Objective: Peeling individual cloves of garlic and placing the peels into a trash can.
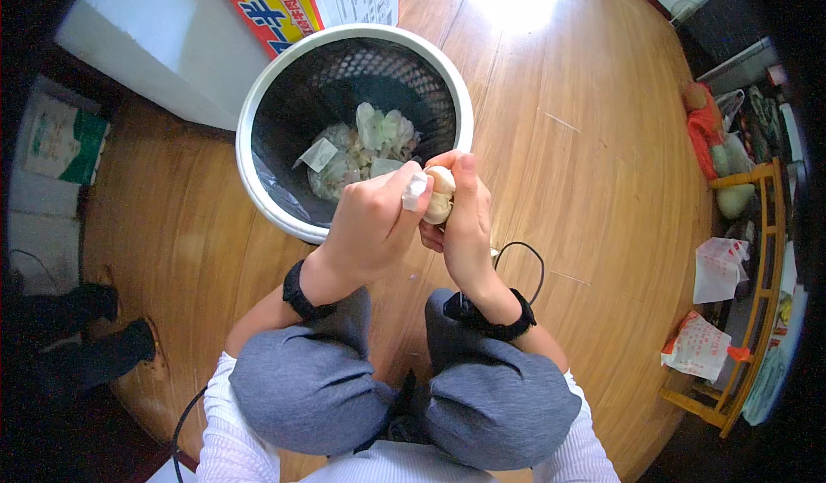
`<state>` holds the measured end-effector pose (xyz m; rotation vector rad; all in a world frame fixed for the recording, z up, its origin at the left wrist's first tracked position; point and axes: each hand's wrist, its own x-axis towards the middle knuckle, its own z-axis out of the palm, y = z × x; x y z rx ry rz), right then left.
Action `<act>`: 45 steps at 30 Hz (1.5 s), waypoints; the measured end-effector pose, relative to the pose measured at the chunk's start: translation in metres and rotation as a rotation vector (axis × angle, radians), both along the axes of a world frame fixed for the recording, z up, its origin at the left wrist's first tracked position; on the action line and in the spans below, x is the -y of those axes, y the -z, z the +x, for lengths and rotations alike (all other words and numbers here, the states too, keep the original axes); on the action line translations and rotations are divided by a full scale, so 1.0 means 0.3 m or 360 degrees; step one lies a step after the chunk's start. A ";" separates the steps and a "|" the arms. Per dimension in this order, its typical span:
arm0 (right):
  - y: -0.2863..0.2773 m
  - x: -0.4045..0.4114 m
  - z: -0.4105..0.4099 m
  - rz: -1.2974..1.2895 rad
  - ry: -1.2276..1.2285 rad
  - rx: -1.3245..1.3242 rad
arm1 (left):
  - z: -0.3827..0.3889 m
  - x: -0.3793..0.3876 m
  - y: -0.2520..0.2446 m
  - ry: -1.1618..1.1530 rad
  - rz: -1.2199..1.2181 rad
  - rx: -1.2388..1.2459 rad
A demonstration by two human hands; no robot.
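Both of my hands meet over the near right rim of a white-rimmed waste bin (247, 154). My right hand (468, 222) holds a pale garlic bulb (439, 207) from the right side. Thumb and forefinger of my left hand (374, 209) are pinched on a piece of white, papery garlic skin (414, 191) at the bulb's left side. Down in the bin, which has a dark liner, lie crumpled clear plastic (335, 176) and pale scraps (387, 128). My fingers hide part of the bulb.
A yellow and red printed carton (277, 5) stands behind the bin, beside a white block-like surface (174, 44). At the right, a wooden rack (768, 289) stands among plastic bags (719, 270). Another person's dark-clothed legs (97, 354) are at the left. Black cables run near both my arms.
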<state>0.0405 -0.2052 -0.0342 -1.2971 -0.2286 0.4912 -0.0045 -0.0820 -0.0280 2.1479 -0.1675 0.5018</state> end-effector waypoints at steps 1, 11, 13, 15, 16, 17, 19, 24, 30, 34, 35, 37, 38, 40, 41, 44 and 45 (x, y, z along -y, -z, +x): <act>0.004 0.003 0.002 0.0040 -0.0010 -0.0045 | -0.005 -0.006 -0.013 -0.0013 -0.0051 -0.0151; 0.006 0.024 0.023 -0.0179 0.0096 0.0256 | 0.008 -0.043 -0.062 -0.0022 0.0291 0.0289; 0.016 0.028 0.019 -0.0200 0.0072 0.0400 | 0.003 -0.022 -0.040 0.0057 0.0087 0.0029; 0.031 0.032 0.015 -0.0249 -0.0038 0.0642 | 0.003 -0.023 -0.032 0.0100 0.0225 0.0009; 0.038 0.028 0.015 -0.0193 -0.0001 0.0651 | 0.006 -0.018 -0.031 0.0123 0.0353 0.0011; 0.035 0.034 0.014 -0.0199 0.0001 0.0650 | 0.010 -0.013 -0.029 0.0147 0.0479 0.0014; 0.015 0.027 0.008 -0.0305 0.0048 0.0781 | 0.004 -0.011 -0.028 0.0134 0.0625 0.0044; 0.042 0.024 0.014 -0.0249 0.0093 0.0725 | 0.005 -0.007 -0.009 0.0084 0.0669 0.0066; 0.049 0.022 0.015 -0.0337 0.0075 0.0618 | 0.003 0.011 0.006 0.0016 0.0523 0.0003; -0.002 0.037 0.011 -0.0205 0.0021 0.0180 | -0.008 -0.001 0.014 -0.0011 0.0316 0.0004; -0.002 0.036 0.011 -0.0204 0.0022 0.0180 | -0.011 -0.006 0.010 0.0040 0.0149 -0.0061; -0.002 0.033 0.006 -0.0188 -0.0027 0.0201 | -0.015 -0.012 0.009 0.0090 -0.0012 -0.0129; -0.003 0.033 0.007 -0.0185 -0.0028 0.0200 | -0.015 -0.015 0.013 0.0115 -0.0191 -0.0158; -0.012 0.046 0.022 -0.0246 -0.0065 0.0288 | -0.014 -0.006 0.003 0.0141 -0.0377 -0.0178; -0.018 0.048 0.027 -0.0249 -0.0066 0.0292 | -0.018 0.001 -0.015 0.0121 -0.0681 -0.0413; -0.022 0.043 0.033 -0.0171 -0.0073 0.0137 | -0.025 -0.004 -0.013 0.0169 -0.1266 -0.0754; -0.020 0.051 0.036 -0.0220 -0.0071 0.0191 | -0.024 -0.003 -0.010 0.0258 -0.1564 -0.0855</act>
